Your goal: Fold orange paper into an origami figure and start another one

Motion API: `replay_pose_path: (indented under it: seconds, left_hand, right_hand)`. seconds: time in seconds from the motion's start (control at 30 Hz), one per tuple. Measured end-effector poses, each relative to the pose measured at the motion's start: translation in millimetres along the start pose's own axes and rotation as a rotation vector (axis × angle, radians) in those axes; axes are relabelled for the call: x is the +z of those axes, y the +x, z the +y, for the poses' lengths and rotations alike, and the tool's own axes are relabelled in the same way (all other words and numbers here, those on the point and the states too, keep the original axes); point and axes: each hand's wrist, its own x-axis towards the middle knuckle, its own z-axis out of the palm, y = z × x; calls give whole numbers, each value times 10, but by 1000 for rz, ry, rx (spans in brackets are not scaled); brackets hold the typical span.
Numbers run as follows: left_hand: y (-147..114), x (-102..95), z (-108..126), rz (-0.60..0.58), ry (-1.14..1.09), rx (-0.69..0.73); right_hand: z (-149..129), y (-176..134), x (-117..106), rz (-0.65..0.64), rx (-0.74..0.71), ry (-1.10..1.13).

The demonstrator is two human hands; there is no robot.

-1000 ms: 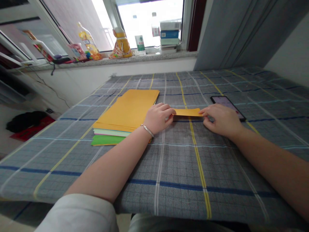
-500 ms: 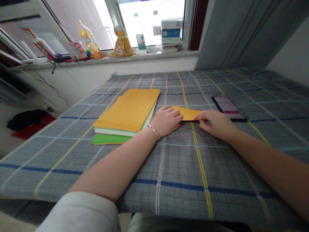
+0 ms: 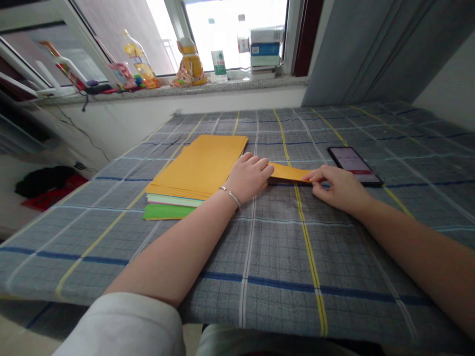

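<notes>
A narrow piece of orange paper (image 3: 289,172), which looks folded, stretches between my two hands a little above the checked cloth. My left hand (image 3: 250,177), with a silver bangle on its wrist, is closed on the paper's left end; its fingertips are partly hidden. At the right end, my right hand (image 3: 336,190) pinches the paper between thumb and fingers. Just left of my left hand lies a stack of coloured paper (image 3: 200,165), orange on top, with white and green edges showing below. My left forearm covers the stack's near right corner.
A phone (image 3: 356,165) with its screen lit lies beyond my right hand. The grey checked cloth (image 3: 274,257) covers the surface. Along the windowsill (image 3: 230,85) stand bottles, a green and white tube (image 3: 218,65) and stacked boxes (image 3: 265,49).
My left hand has shifted slightly left and away from me, and my right hand slightly right. More of the paper's length shows between them, and it looks narrower.
</notes>
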Motion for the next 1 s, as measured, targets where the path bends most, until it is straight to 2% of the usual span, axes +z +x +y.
replay_pose_path:
  seconds: [0.07,0.2,0.33,0.53,0.7,0.83,0.93,1.0]
  left_hand:
    - [-10,2,-51,-9,2,19]
    - [-45,10,-140,-34,-6,-33]
    - [-74,2,-159,-112,-94,-20]
    - [-93,14,-165,-214,-136,-75]
    - [-109,53,-94,-275,-240,-202]
    - [-99,70,44,-288,-262,-382]
    - [-88,81,105,-353,-286,-490]
    - [-81,90,115,-369,-316,-496]
  right_hand:
    - [16,-6,-8,17,-7,-7]
    - [38,-12,-29,23,-6,-26]
    - [25,-6,-54,-23,-40,-61]
    - [85,-8,-68,-78,-36,-28]
    - [165,-13,-45,-191,-87,42]
    - [169,-5,-7,-280,-139,3]
    - [194,-7,43,-273,-69,-58]
    - [230,-15,86,-290,4,-91]
